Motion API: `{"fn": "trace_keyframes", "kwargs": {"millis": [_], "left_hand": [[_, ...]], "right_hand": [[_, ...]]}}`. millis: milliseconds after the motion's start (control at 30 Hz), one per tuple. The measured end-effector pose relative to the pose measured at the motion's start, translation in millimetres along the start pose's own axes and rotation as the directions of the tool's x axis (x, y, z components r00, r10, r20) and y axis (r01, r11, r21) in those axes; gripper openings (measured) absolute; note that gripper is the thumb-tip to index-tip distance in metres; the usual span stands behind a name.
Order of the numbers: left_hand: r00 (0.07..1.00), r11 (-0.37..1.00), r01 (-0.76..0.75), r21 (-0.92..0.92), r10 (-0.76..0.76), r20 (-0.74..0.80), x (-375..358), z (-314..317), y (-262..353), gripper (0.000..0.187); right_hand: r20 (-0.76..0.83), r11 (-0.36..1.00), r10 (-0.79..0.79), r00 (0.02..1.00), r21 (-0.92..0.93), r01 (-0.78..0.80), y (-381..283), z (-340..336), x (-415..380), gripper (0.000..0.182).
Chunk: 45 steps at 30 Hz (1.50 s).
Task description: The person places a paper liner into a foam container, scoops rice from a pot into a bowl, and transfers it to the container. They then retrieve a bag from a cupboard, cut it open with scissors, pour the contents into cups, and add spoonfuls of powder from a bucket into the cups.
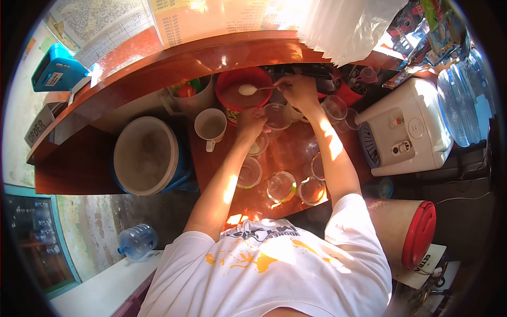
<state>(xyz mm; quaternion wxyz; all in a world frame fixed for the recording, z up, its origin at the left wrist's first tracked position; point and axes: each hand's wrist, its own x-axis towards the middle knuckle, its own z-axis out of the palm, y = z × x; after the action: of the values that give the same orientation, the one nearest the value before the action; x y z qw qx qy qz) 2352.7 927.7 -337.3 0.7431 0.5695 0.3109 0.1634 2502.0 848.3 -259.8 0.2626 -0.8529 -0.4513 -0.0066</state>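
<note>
My right hand pinches the handle of a spoon, whose bowl is heaped with something white. The spoon's bowl is over a red tub that has pale contents inside. My left hand is closed in front of the tub, close to its lower edge; what its fingers hold, if anything, is hidden. Just right of it stands a clear plastic cup. A white mug is on its left. Several more clear cups, such as this one, are spread over the brown table.
To the left sits a large pale bucket. On the right is a white water dispenser with a blue bottle. A brown shelf edge curves above the far side. A red-lidded container stands at lower right.
</note>
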Motion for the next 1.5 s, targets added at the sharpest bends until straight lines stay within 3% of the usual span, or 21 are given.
{"fn": "trace_keyframes", "kwargs": {"millis": [233, 367, 500, 600, 667, 767, 867, 967, 1367, 1500], "left_hand": [[1.0, 1.0, -0.007, 0.015, 0.007, -0.008, -2.7, -3.3, -0.6, 0.02], [0.999, 0.999, -0.031, 0.027, 0.031, 0.015, -2.9, -3.4, -0.5, 0.019], [0.999, 1.0, -0.015, 0.024, 0.016, -0.04, -1.3, -0.6, -4.0, 0.018], [0.997, 0.998, -0.056, 0.026, 0.057, -0.043, -4.6, -0.9, -2.8, 0.018], [0.997, 0.998, -0.057, 0.032, 0.058, -0.052, -6.1, 1.0, -0.2, 0.019], [0.997, 0.996, -0.067, 0.052, 0.069, -0.036, -4.5, -0.6, -0.8, 0.021], [0.997, 0.995, -0.068, 0.068, 0.07, -0.033, -6.6, -2.8, 1.2, 0.023], [0.997, 0.994, -0.066, 0.081, 0.07, -0.044, -9.5, -2.7, 3.4, 0.024], [0.999, 0.999, -0.042, 0.027, 0.043, -0.015, -13.4, -3.3, 11.4, 0.023], [0.998, 0.999, -0.053, 0.008, 0.053, -0.028, -11.0, -3.0, 7.3, 0.022]], "right_hand": [[-0.048, 0.989, 0.084, 0.995, 0.124, -0.077, 6.7, -47.2, -43.5, 0.013], [-0.173, 0.937, -0.283, 0.943, -0.261, 0.233, -2.8, -69.2, -68.9, 0.017], [-0.342, 0.899, -0.399, 0.851, -0.328, 0.29, -15.6, -66.6, -57.6, 0.017], [-0.317, 0.867, -0.434, 0.844, -0.401, 0.295, -26.2, -25.9, -24.0, 0.01], [-0.242, 0.776, -0.454, 0.858, -0.581, 0.246, -23.4, 19.1, 2.8, 0.011], [-0.026, 0.769, -0.359, 0.933, -0.574, 0.28, -22.1, 66.2, 19.4, 0.013], [0.092, 0.837, -0.223, 0.971, -0.492, 0.239, -30.4, 78.7, 19.1, 0.014], [0.171, 0.956, -0.068, 0.983, -0.269, 0.113, -28.3, 57.9, 13.0, 0.016], [0.024, 0.996, 0.066, 0.998, 0.059, -0.068, 2.6, -4.4, -5.4, 0.016], [-0.02, 0.996, 0.054, 0.998, 0.075, -0.052, 2.7, -37.6, -28.8, 0.013]]}}
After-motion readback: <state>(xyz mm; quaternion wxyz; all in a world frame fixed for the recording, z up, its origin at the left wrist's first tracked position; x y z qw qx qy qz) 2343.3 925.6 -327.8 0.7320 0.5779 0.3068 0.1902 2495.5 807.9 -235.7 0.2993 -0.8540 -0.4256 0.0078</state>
